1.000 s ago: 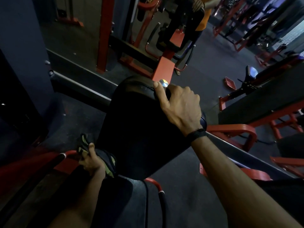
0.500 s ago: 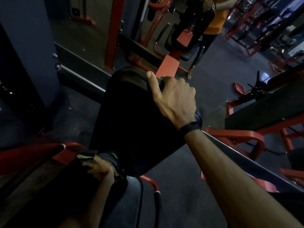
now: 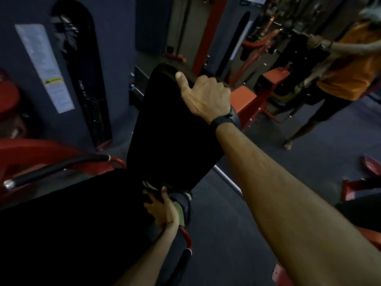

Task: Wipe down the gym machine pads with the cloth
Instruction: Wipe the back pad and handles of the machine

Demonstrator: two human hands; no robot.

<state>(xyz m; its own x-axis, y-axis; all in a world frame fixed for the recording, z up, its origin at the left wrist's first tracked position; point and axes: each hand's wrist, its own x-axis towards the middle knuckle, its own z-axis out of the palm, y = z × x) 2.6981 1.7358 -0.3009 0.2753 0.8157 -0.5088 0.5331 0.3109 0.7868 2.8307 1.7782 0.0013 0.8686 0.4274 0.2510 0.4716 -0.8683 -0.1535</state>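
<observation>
A black back pad (image 3: 165, 129) of the gym machine stands tilted in the middle of the view. My right hand (image 3: 204, 98) grips its top right edge, thumb laid on the pad's face. Down at the pad's lower edge my left hand (image 3: 162, 209) presses a dark cloth with green patches (image 3: 181, 207) into the gap between the back pad and the black seat pad (image 3: 72, 219). Part of the cloth is hidden under the pad.
Red frame tubes with a black grip (image 3: 53, 168) lie to the left. A grey weight-stack housing (image 3: 78, 69) stands behind. A red curved handle (image 3: 186, 240) sits below my left hand. A mirror at the back right shows a person in an orange shirt (image 3: 348, 73).
My left hand with the cloth has slid right along the bottom edge of the back pad. My right hand keeps its hold on the top. The camera has swung left.
</observation>
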